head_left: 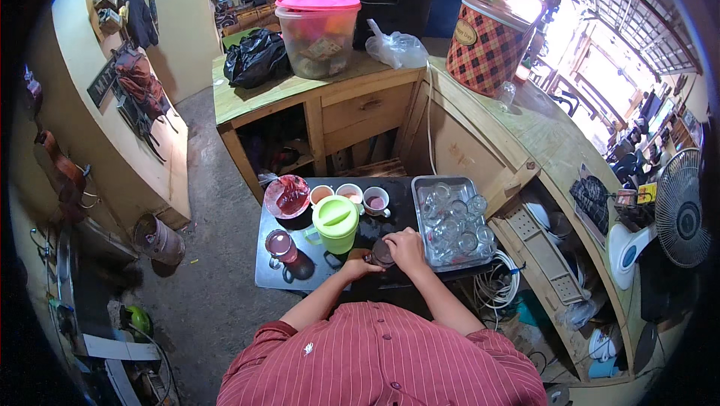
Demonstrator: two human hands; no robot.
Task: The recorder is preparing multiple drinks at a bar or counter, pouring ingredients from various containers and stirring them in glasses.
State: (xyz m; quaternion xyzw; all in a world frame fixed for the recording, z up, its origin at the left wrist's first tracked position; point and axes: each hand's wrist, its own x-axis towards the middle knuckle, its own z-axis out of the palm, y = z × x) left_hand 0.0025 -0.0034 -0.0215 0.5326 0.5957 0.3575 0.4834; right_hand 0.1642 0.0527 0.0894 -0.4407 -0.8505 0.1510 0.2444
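Observation:
A glass mug [382,254] of dark drink stands near the front edge of the low dark table [319,286]. My left hand [360,265] closes on its left side, around the handle as far as I can see. From the right, my right hand [406,248] curls against the mug's rim and side; its fingertips are partly hidden. Just beyond is a lidded lime-green pitcher [335,226]. Another glass mug of reddish drink [280,245] stands at the left. Behind the pitcher are several small white cups [376,201] and a plate with a red, wet-looking mass [291,197].
A metal tray [459,260] full of empty glass mugs lies at the table's right. Beyond rises a wooden counter [367,109] with a pink-lidded tub [318,38] and a plaid cooler jug [487,46]. Coiled white cable [499,282] hangs beside the tray; a fan [679,207] stands far right.

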